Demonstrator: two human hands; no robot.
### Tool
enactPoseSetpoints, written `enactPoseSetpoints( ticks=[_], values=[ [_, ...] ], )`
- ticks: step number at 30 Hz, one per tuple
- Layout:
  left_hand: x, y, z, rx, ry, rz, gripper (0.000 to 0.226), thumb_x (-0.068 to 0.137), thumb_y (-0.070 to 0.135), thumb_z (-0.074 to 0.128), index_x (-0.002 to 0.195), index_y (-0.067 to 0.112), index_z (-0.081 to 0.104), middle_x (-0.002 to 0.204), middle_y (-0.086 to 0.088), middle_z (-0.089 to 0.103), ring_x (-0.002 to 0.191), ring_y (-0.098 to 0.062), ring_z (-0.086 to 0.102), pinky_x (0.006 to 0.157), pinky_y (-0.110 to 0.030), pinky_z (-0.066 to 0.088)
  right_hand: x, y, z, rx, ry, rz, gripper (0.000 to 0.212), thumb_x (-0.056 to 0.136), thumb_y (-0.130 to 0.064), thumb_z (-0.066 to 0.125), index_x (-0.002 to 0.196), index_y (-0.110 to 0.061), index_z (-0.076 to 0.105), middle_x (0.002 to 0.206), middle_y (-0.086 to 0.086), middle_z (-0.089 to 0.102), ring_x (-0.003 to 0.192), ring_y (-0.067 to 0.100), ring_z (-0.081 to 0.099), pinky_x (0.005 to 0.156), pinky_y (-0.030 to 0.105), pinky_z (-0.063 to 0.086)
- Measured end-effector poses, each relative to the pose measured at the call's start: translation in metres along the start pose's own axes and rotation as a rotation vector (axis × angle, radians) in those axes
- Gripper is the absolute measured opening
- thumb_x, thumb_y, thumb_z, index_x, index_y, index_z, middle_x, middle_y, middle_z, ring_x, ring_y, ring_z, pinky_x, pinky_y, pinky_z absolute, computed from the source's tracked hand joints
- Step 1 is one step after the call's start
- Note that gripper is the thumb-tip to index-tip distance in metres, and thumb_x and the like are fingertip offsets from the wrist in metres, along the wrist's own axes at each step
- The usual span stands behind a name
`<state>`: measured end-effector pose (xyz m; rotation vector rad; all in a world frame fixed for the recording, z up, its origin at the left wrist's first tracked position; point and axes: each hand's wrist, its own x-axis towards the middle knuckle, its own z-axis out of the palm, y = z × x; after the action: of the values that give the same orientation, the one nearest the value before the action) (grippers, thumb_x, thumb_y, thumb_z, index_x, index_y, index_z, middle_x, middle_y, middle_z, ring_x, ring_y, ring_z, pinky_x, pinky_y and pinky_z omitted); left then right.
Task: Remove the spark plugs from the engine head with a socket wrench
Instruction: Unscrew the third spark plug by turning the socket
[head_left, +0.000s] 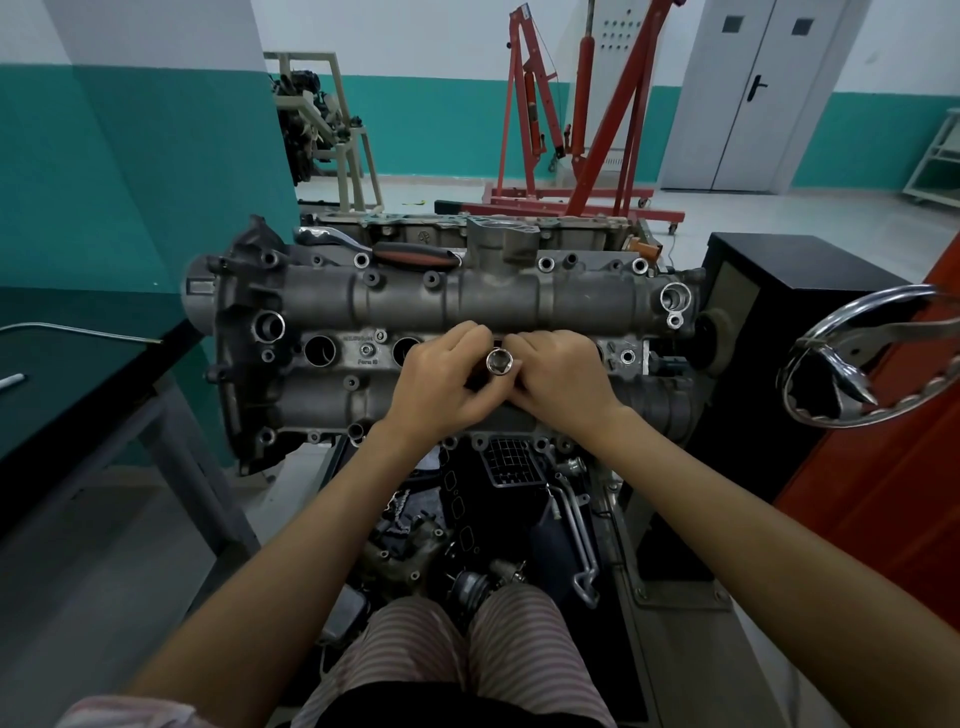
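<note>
Socket (499, 361) held over engine head (415, 301) mid-row, open end up, pinched between left hand (441, 382) and right hand (563, 379), fingers curled round it. Steel, rigid, smooth, likely slippery; best gripped by barrel. Empty plug wells (319, 351) to left. Ratchet wrench (374, 247) behind head. Handwheel (862, 358) right, clear of hands.

A grey cast-metal engine head (452, 312) lay crosswise on its stand, the left hand (441, 379) and right hand (563, 376) meeting over its middle around a shiny steel socket (499, 361). Behind it rested a black-and-orange-handled tool (413, 254). Left stood a dark-topped workbench (78, 395), right a chrome handwheel (862, 358), far behind a red steel engine hoist (582, 114).
</note>
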<state>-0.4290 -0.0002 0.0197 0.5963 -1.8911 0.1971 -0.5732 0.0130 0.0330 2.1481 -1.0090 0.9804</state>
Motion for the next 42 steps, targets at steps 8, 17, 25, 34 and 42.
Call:
enactPoseSetpoints(
  ticks=[8,17,25,34,42],
  values=[
    [0.002,0.0,0.005,0.154,0.018,-0.025,0.035,0.085,0.025,0.05,0.056,0.005,0.045,0.049,-0.006,0.049,0.039,-0.022,0.045,0.036,-0.027,0.034,0.003,0.002,0.01,-0.059,-0.323,0.18,0.027,0.09,-0.03,0.051,0.092,-0.004,0.06,0.08,0.016,0.067,0.073,0.035,0.063,0.056,0.032,0.029],
    [0.002,-0.003,0.007,0.149,0.049,-0.018,0.037,0.084,0.024,0.054,0.053,0.006,0.044,0.045,-0.004,0.046,0.037,-0.019,0.042,0.035,-0.026,0.034,0.005,-0.003,0.004,-0.059,-0.199,0.191,0.029,0.076,-0.033,0.054,0.066,-0.007,0.061,0.05,0.009,0.06,0.041,0.028,0.057,0.044,0.02,0.029],
    [0.0,-0.003,0.004,0.1,0.014,-0.029,0.042,0.082,0.034,0.062,0.054,0.004,0.05,0.048,-0.004,0.049,0.04,-0.019,0.046,0.038,-0.029,0.038,0.005,-0.003,0.004,-0.082,-0.136,0.185,0.022,0.069,-0.025,0.057,0.054,-0.01,0.06,0.042,0.006,0.055,0.034,0.026,0.053,0.041,0.016,0.027],
    [0.001,0.002,0.003,0.131,-0.022,-0.031,0.04,0.089,0.031,0.054,0.059,0.004,0.048,0.054,-0.006,0.05,0.041,-0.023,0.047,0.036,-0.028,0.036,0.004,-0.002,0.006,-0.051,-0.142,0.236,0.028,0.071,-0.033,0.062,0.064,-0.006,0.057,0.047,0.01,0.058,0.04,0.03,0.056,0.045,0.021,0.026],
    [0.001,0.002,0.0,0.02,-0.036,-0.129,0.037,0.081,0.033,0.055,0.064,0.002,0.046,0.058,-0.004,0.045,0.051,-0.015,0.04,0.046,-0.029,0.034,0.003,-0.004,0.004,-0.035,-0.113,0.172,0.022,0.066,-0.021,0.068,0.061,-0.005,0.054,0.047,0.008,0.056,0.036,0.028,0.053,0.039,0.02,0.03]
  ],
)
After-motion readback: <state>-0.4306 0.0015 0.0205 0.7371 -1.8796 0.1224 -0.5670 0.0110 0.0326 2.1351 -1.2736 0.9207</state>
